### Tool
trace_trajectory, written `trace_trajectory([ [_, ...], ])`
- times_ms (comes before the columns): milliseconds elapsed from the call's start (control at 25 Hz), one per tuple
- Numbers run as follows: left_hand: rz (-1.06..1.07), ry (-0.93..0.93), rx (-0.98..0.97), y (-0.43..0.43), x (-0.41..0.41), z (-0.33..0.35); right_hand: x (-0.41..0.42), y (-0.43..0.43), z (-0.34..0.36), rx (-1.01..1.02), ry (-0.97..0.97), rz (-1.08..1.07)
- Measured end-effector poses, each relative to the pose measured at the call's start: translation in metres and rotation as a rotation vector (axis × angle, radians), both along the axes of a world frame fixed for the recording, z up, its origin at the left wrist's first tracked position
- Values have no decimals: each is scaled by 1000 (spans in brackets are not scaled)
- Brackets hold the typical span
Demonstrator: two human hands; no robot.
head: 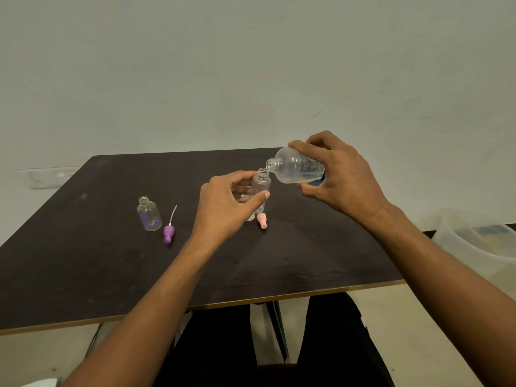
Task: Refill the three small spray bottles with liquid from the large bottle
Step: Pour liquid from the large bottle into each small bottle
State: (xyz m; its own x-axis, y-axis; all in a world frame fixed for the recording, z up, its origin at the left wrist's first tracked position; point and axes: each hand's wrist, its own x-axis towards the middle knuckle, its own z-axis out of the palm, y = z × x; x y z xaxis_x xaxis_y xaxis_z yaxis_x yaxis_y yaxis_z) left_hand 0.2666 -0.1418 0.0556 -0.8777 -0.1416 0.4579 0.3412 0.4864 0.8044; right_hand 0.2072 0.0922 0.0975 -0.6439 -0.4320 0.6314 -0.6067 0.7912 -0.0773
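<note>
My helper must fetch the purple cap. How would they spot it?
On the dark table's left part, find the lone open bottle. Just right of it lies the purple spray cap, white tube attached; the other cap is pink.

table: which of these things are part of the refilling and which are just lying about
Part of the job:
large bottle, tilted in the right hand
small bottle, gripped by the left hand
second small bottle, open
purple spray top
pink spray top

Just lying about:
clear plastic tub beside the table
wall plate
</note>
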Motion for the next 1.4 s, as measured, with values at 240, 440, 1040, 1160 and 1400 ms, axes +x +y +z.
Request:
trace_trajectory([
  [240, 11, -5, 0, -1, 0, -1, 0, 0, 3, 42, 32, -16],
  [440, 17, 0, -8, 0, -2, -1, -1, 1, 6, 76, 49, -29],
  [1040, 9, -13, -7, 1, -5, -4, 3, 5, 10, 142, 95, -50],
  [1160, 17, -10, -23, 1, -5, -5, 3, 5, 10, 158, 107, -58],
  [1400, 29, -16, -39, 3, -5, -5, 4, 7, 12, 185, 111, -72],
])
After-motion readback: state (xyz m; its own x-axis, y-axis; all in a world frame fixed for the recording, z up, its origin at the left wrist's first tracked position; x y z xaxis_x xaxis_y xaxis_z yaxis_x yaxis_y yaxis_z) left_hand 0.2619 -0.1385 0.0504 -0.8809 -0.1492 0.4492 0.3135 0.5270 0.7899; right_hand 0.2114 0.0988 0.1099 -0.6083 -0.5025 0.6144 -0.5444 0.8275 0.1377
